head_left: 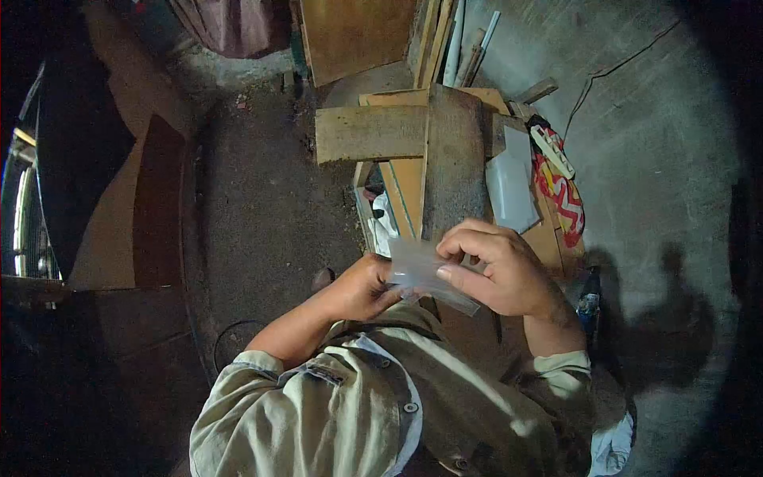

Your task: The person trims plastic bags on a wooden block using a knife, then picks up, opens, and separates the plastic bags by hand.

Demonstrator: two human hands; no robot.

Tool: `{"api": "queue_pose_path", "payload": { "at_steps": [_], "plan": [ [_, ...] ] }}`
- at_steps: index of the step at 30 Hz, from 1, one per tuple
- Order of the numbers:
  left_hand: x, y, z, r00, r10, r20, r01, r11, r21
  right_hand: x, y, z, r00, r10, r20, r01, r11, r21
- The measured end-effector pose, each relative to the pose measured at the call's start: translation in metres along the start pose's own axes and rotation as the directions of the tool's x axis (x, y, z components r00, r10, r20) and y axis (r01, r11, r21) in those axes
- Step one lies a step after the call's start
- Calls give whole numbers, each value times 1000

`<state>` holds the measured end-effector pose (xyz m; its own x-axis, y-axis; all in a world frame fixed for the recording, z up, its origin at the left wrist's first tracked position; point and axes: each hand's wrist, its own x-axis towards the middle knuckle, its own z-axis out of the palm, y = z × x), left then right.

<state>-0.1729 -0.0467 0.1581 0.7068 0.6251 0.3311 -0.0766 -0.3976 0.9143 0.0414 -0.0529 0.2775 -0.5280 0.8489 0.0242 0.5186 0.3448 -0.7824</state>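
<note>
"Plastic (415, 256), clear and thin-looking: where was it?"

"Before the shirt (318, 405), between left hand (369, 288) and right hand (499, 266). The right pinched one side between thumb and fingers; the left held the opposite edge, though I couldn't tell how its hidden fingers lay."

"And around it?"

"A plank (455, 151) lay beyond, with a pale sheet (513, 195) right of it."

"What could have gone wrong?"

"Creasing, I judged, if the hands pulled unevenly; or slipping, if the pinch loosened."
</note>
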Motion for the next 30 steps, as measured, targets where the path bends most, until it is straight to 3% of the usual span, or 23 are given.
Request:
{"api": "queue_pose_path", "payload": {
  "at_steps": [2,7,9,11,16,20,22,26,30],
  "plan": [
    [0,3,-1,998,-67,17,67,998,-5,0,-3,-1,1000,-10,-16,9,999,-32],
    [-1,-3,2,1000,-1,-11,1,1000,18,2,-4,-3,994,-97,-45,90,987,-131],
    [0,-3,2,1000,3,-14,-3,1000,28,1,-6,-3,999,34,-11,-34,999,-34],
    [1,4,-2,998,-49,39,49,999,7,1,-6,-3,1000,1,-10,-2,1000,-20],
    [-1,-4,1,999,-30,39,31,1000,-4,0,-6,-5,989,129,74,-134,988,76],
    [1,5,0,999,-47,23,47,999,1,0,-1,-3,986,141,94,-154,977,145],
    [1,4,0,998,-53,25,54,998,-18,0,1,-2,977,181,109,-205,939,277],
    [0,3,-1,994,-98,49,100,993,-59,1,-1,-2,978,190,91,-210,908,363],
    [0,6,-2,999,7,-42,-6,1000,22,0,2,-2,968,250,24,-235,865,443]
  ]
}}
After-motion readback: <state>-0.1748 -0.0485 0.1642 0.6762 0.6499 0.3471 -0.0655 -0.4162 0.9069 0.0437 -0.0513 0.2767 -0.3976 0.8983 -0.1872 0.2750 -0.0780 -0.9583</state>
